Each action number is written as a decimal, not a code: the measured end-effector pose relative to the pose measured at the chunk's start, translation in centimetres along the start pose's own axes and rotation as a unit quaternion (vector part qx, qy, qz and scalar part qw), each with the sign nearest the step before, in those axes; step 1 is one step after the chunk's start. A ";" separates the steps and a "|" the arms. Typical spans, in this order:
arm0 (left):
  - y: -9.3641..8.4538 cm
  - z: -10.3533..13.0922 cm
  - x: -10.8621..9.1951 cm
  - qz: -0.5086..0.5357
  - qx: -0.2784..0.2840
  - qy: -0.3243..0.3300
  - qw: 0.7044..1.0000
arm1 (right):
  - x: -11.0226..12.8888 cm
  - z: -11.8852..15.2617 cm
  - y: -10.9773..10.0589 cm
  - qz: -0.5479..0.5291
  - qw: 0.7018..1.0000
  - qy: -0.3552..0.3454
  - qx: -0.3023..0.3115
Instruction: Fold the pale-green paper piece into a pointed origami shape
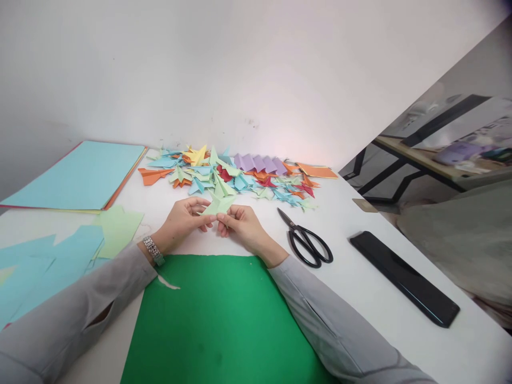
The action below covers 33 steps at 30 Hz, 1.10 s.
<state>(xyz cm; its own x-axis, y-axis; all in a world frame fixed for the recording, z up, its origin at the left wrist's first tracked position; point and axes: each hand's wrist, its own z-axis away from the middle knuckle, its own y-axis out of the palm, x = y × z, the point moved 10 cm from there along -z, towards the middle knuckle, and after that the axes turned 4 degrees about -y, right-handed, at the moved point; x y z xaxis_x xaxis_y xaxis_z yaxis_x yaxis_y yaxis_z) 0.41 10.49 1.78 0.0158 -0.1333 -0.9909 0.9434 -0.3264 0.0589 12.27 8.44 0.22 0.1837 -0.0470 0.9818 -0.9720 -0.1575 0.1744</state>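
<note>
Between my two hands is a small light green folded paper plane (218,205), held just above the table's middle. My left hand (188,217), with a metal watch (153,249) at the wrist, pinches its left side between thumb and fingers. Thumb and fingertips of my right hand (243,224) close on its lower right edge. Right behind it lies a heap of small folded paper planes (240,182) in green, blue, orange, red and yellow. A row of purple folded planes (261,164) stands against the wall side of that heap.
A green sheet (216,314) lies under my forearms. Black-handled scissors (306,240) and a long black case (404,277) lie to the right. Coloured paper sheets (80,173) are stacked at back left, with loose blue sheets (60,261) nearer. An orange paper piece (318,170) sits by the wall.
</note>
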 end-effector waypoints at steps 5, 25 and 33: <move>0.1 -0.1 0.2 -0.004 0.002 0.001 1.000 | -0.2 0.0 0.2 -0.036 0.999 0.018 0.006; 0.2 -0.3 0.4 0.014 0.013 0.001 1.000 | 0.4 0.3 0.3 0.001 1.000 0.001 0.023; 0.3 -0.1 0.1 0.001 0.009 0.002 1.000 | -0.5 0.1 0.1 -0.038 0.999 0.034 0.016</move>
<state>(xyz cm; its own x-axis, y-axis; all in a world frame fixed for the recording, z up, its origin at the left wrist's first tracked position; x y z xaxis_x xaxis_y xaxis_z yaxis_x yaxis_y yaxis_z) 0.71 10.48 1.67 0.0184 -0.1296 -0.9914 0.9370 -0.3436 0.0624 12.11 8.31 -0.28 0.2450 0.0333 0.9689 -0.9505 -0.1888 0.2468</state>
